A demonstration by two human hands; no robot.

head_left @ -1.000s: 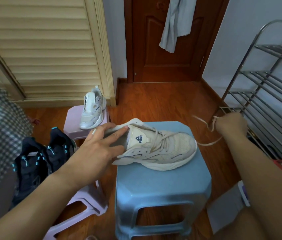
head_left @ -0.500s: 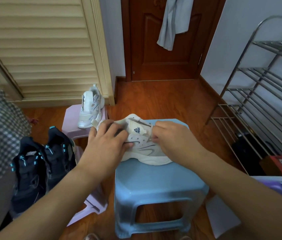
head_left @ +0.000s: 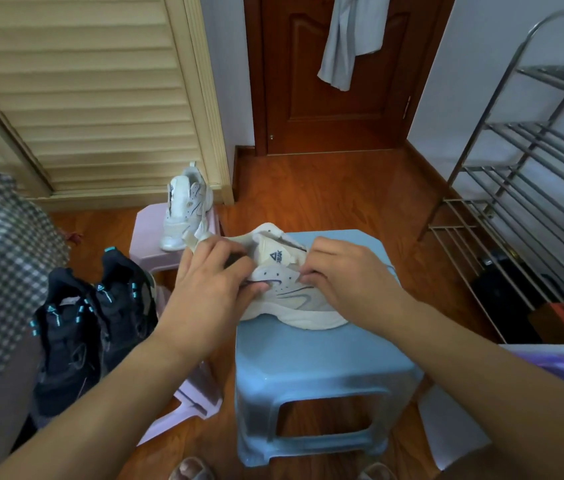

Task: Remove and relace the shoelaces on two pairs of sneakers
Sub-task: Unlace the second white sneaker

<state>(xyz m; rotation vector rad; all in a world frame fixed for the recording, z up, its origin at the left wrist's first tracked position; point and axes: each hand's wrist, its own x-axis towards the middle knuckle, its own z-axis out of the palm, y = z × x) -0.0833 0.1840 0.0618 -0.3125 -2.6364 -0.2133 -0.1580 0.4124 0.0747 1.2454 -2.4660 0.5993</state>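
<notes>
A: What's the biggest thing in view?

B: The louvred door (head_left: 76,95) at ten o'clock, then the brown door (head_left: 336,81) at twelve with a grey cloth (head_left: 349,36) hanging on it, and the metal shoe rack (head_left: 529,174) at three.

A: And nearer in?

B: A blue stool (head_left: 311,372) at centre, toward six o'clock, and a pink stool (head_left: 150,237) at its ten o'clock. A pair of black sneakers (head_left: 90,323) with teal accents sits at nine o'clock, side by side.

A: Where's the shoe being worked on?

B: The cream sneaker (head_left: 287,296) rests on the blue stool's top, heel toward nine o'clock, tongue raised. Its mate, the white sneaker (head_left: 187,209), stands on the pink stool.

A: The hands?

B: The left hand (head_left: 211,285) has its grip curled round the sneaker's heel and collar — thumb on the near side. The right hand (head_left: 349,275) covers the forefoot, fingertips pinched together at the eyelet area; a thin lace (head_left: 388,269) shows just past it, but whether the pinch is on it I cannot tell.
</notes>
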